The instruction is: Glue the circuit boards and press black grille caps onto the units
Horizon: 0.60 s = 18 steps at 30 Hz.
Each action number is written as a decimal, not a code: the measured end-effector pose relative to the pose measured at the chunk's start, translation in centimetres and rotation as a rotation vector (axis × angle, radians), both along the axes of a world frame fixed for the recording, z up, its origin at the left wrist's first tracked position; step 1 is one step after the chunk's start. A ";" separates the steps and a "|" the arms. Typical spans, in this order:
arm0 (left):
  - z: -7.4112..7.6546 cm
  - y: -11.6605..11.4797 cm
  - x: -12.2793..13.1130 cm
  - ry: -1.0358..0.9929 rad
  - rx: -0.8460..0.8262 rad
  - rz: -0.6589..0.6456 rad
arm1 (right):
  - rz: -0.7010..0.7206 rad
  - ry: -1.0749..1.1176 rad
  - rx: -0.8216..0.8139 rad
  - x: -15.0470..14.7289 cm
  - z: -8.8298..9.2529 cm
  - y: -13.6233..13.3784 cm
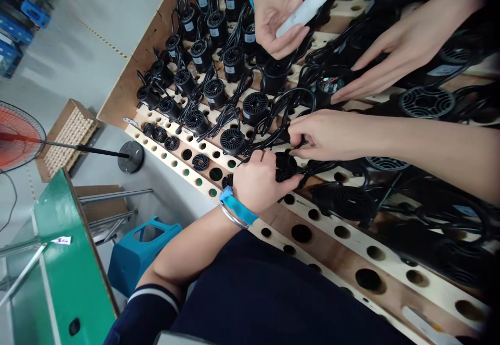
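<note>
My left hand [260, 181], with a blue wristband, is closed around a small black pump [286, 166] at the near part of the wooden rack [344, 261]. Just above it, my right hand [322, 136] pinches the pump's black cable [269, 126]. Many more black pumps [215, 92] with coiled cables stand in the rack's holes. At the top, another person's hand [273, 14] holds a white pen-shaped tool [308, 6]. That person's other hand [402, 48] rests with its fingers stretched out over a pump with an exposed circuit board [330, 84].
Empty round holes run along the rack's near rows [367, 280]. On the left stand a green bench [70, 272], a teal plastic stool [140, 254], a floor fan with red blades [17, 136] and a box of small parts [68, 139].
</note>
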<state>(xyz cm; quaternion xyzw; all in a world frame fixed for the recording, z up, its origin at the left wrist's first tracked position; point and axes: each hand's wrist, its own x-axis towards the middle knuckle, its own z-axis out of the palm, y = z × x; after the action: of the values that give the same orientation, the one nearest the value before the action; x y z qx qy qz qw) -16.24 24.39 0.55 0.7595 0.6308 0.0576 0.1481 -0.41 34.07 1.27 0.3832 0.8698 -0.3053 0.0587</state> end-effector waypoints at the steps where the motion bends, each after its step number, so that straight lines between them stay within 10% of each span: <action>1: -0.1 0.1 0.2 0.019 -0.004 0.001 | -0.003 0.012 0.009 0.1 -0.1 0.0; 10: 0.2 1.2 1.6 0.110 -0.077 0.013 | -0.024 0.085 0.120 0.8 -2.8 0.3; 18: 0.8 1.7 2.3 0.150 -0.142 -0.005 | 0.025 0.075 0.008 0.8 -1.1 0.5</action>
<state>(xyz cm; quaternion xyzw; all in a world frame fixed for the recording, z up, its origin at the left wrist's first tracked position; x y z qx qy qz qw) -13.96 26.11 1.31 0.7508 0.6408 -0.0448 0.1540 0.43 34.55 0.12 0.3611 0.8772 -0.3152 0.0284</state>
